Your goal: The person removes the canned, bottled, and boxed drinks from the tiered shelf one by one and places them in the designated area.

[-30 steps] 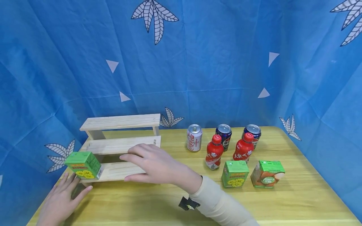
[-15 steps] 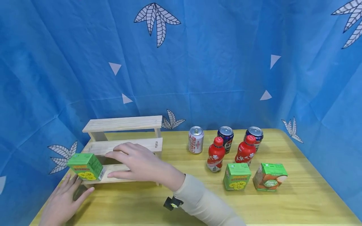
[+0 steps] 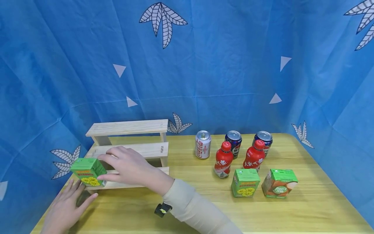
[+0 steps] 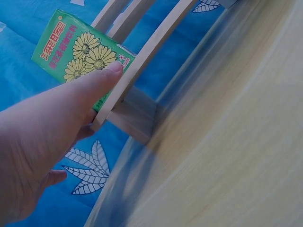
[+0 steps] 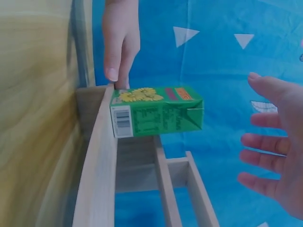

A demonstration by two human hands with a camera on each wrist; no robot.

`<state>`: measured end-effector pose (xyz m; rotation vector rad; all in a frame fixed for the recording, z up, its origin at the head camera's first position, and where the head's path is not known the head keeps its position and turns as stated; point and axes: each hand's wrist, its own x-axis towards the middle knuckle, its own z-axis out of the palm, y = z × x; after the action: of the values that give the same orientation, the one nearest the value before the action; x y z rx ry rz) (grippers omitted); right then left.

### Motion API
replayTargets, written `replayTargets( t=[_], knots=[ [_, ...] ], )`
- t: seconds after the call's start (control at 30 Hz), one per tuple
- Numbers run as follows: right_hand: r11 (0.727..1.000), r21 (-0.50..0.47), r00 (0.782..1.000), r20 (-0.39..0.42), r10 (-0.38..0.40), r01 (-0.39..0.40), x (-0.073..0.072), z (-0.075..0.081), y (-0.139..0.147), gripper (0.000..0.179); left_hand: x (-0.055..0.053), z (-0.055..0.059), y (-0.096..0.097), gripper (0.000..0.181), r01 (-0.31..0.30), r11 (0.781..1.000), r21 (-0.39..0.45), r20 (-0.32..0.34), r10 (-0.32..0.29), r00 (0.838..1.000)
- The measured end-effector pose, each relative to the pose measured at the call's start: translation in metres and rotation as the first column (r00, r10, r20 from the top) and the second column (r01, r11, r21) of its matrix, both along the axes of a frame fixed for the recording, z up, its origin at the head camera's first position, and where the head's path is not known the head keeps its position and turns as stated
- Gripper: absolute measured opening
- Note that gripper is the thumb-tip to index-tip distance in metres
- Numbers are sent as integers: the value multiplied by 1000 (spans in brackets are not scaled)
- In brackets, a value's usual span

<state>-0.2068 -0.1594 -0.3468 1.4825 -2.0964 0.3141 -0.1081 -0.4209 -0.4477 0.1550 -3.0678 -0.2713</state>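
A green drink carton [image 3: 84, 165] with yellow flowers stands at the left end of the lowest board of a three-tier wooden rack [image 3: 128, 127]. My left hand [image 3: 62, 208] is at that board's front left corner, just below the carton. In the left wrist view its thumb [image 4: 102, 78] lies across the carton's lower front, close to the board. My right hand [image 3: 128, 165] is over the lowest board, right of the carton, with thumb and fingers spread. The right wrist view shows a gap between this right hand [image 5: 284, 146] and the carton [image 5: 158, 111].
Right of the rack stand a silver Coca-Cola can [image 3: 203, 144], two dark cans [image 3: 233, 143], two red bottles [image 3: 223, 161], another flower carton [image 3: 245, 183] and a green-and-brown carton [image 3: 279, 183]. A blue curtain [image 3: 222, 65] hangs behind the wooden table [image 3: 204, 208].
My right hand has moved left along the rack, up to the carton's right side. The left hand and the carton hold their place on the rack; the head view has shifted slightly.
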Motion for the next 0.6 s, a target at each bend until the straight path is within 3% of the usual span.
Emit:
replayTargets(
  t=[0.17,0.6],
  knots=[
    [999,10,996,-74,-52,53,0,-7,-16,62,0,0,-1,89,7,1000,5,0,-7,1000],
    [966,157,973,72,-218,205,3,-16,-51,68,0,-1,-1,87,14,1000,-8,-9,-15,1000]
  ],
)
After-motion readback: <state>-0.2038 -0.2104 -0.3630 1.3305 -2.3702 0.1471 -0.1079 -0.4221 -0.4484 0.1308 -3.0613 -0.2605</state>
